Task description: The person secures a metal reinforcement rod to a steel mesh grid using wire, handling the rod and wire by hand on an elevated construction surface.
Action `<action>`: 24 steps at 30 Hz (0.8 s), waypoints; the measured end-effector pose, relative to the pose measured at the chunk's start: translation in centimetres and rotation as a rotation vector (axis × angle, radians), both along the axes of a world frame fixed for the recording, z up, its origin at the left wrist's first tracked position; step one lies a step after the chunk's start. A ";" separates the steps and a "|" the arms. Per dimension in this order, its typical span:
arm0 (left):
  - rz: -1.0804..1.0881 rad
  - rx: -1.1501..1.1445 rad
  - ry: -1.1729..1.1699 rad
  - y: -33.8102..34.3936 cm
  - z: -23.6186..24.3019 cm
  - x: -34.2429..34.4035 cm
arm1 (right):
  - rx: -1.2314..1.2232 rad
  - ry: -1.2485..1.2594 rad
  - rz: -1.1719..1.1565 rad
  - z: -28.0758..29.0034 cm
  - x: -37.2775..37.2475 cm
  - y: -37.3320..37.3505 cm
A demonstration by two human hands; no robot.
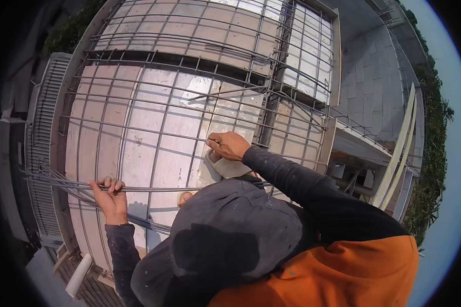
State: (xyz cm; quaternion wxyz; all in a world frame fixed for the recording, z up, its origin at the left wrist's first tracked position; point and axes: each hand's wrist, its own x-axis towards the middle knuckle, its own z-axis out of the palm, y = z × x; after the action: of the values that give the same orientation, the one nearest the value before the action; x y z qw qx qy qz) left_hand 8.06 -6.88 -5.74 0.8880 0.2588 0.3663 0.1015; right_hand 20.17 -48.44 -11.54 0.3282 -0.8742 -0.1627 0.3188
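My left hand (110, 201) is closed around a long thin steel bar (148, 190) at the left, its fingertips curled over the top. Beside it, a bundle of loose steel bars (69, 185) runs out past the left edge of the formwork. My right hand (229, 147) pinches another steel bar (164, 133) of the mesh near the middle, thumb and fingers pressed together. Under both hands a grid of crossed reinforcing bars (161, 110) lies over pale formwork panels (138, 148). My bent leg in grey trousers (230, 215) hides the bars below, and part of a foot (185, 197) shows.
Dark sunken beam channels (179, 60) cross the panels, and raised boards (56, 117) edge them. Corrugated sheeting (48, 138) stands left; a white pipe (80, 275) lies lower left. Long pale strips (398, 148) lean at the right, beside a lower grey surface (369, 87).
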 end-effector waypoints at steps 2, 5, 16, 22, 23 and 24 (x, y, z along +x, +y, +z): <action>-0.021 0.107 0.058 -1.0 1.0 2.9 | 0.017 -0.037 -0.039 -1.0 -0.2 0.6; -0.033 0.258 0.150 -1.9 3.6 5.5 | 0.009 0.021 -0.119 -1.1 0.1 1.5; -0.374 0.125 -0.273 -4.3 7.6 11.7 | -0.081 -0.114 -0.201 -3.2 -1.8 1.5; -0.318 0.130 -0.236 -3.0 6.9 10.5 | -0.161 -0.323 -0.140 -4.0 -2.6 1.9; -0.299 0.130 -0.237 -2.8 6.9 10.0 | -0.122 -0.332 -0.167 -4.1 -2.3 1.8; -0.259 0.131 -0.206 -2.7 6.8 9.3 | -0.095 -0.323 -0.188 -4.2 -2.2 1.6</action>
State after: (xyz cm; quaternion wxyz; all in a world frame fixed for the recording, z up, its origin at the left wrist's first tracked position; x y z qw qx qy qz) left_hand 17.40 -9.59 1.09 0.9077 0.3495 0.2294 0.0357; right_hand 17.94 -46.86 -15.72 0.2848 -0.9398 -0.1156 0.1495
